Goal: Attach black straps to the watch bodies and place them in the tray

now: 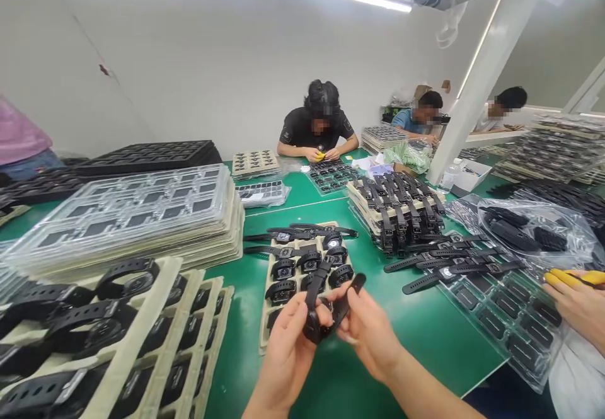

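A black smartwatch is held up between my two hands, its strap parts spread upward. My left hand is closed around the watch body and one strap piece. The fingers of my right hand pinch the other strap piece, whose end sticks up past the thumb. Just beyond my hands lies a cream tray of watches, several with their straps curled into loops. More watches with straps laid flat rest across the tray's far end.
Cream trays of watches are stacked at the near left, with clear plastic trays behind. To the right are a stack of strapped watches, loose watches and a clear tray. A co-worker's hand holds something yellow. Other people sit farther back.
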{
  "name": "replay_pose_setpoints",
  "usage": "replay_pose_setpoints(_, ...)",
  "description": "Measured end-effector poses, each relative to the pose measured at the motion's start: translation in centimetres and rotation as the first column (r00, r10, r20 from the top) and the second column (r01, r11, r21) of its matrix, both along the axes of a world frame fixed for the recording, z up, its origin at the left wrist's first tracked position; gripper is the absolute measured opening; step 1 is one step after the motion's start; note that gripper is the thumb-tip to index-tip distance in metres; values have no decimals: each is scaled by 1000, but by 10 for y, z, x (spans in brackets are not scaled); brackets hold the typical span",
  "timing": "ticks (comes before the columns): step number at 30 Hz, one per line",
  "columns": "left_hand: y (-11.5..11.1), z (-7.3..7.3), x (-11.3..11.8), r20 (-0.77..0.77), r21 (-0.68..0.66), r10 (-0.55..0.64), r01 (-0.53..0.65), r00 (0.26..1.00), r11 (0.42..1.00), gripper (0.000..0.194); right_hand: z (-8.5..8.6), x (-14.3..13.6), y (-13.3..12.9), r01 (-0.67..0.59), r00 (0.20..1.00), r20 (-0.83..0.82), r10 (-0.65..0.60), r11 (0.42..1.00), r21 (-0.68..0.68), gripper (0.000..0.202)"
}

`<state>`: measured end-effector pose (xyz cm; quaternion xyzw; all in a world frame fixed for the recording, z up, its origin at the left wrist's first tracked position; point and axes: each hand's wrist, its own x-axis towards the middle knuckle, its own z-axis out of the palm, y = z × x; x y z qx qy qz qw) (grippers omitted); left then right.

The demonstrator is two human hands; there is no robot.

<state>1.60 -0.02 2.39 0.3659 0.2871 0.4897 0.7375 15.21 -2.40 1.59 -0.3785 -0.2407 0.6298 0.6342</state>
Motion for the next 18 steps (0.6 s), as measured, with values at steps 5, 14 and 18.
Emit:
replay_pose_setpoints(5, 7, -6, -3, -257, 102, 146, -123, 955, 987, 44, 23, 11, 30, -85, 945, 324, 51, 992, 90, 67)
replay_pose_setpoints(14, 14, -12, -4, -600, 213, 258, -159, 758, 964, 51, 10, 18, 39, -133, 852, 522, -38, 949, 286, 70)
replay_pose_setpoints(18, 12, -9, -2, -596, 172, 135, -38, 792, 984, 48, 2, 24, 41, -73, 868, 496, -24, 982, 176, 64)
